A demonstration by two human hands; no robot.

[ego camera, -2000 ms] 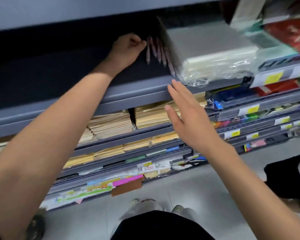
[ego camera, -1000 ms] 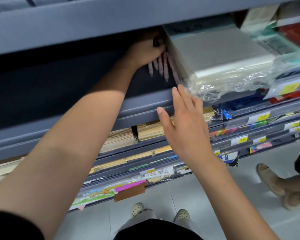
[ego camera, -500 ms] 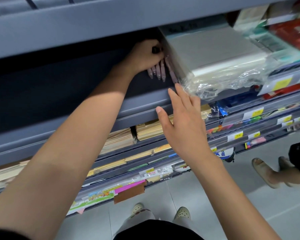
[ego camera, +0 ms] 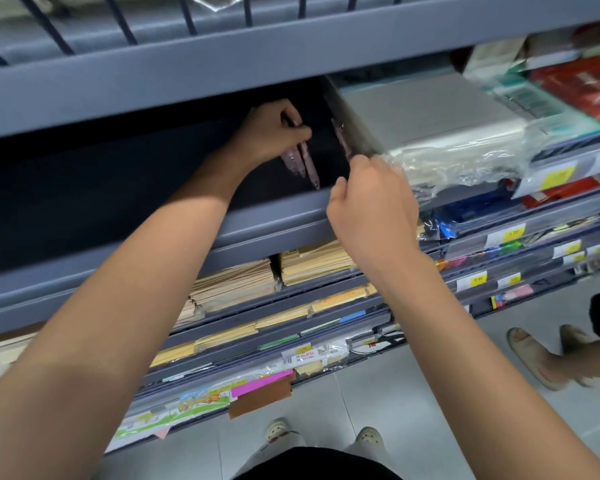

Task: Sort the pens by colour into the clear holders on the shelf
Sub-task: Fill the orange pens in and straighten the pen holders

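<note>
Since the last look, the right hand (ego camera: 374,209) is leaving the shelf (ego camera: 274,220) lip and curling up toward the wrapped pack (ego camera: 430,116), while the left hand (ego camera: 271,133) is drawing its pens (ego camera: 303,164) leftward, away from that pack. I am working on the dark shelf, where the left hand is gripping two mauve pens, fingers wrapped round their rear halves. The right is pinching the near end of a third pen (ego camera: 342,140), which is lying against the pack's side. I am judging these pens as light, stiff and slick, so I am favouring a mid-barrel hold, not the tips. All three are running back to front, tips pointing toward me and slightly right. No clear holders are showing.
</note>
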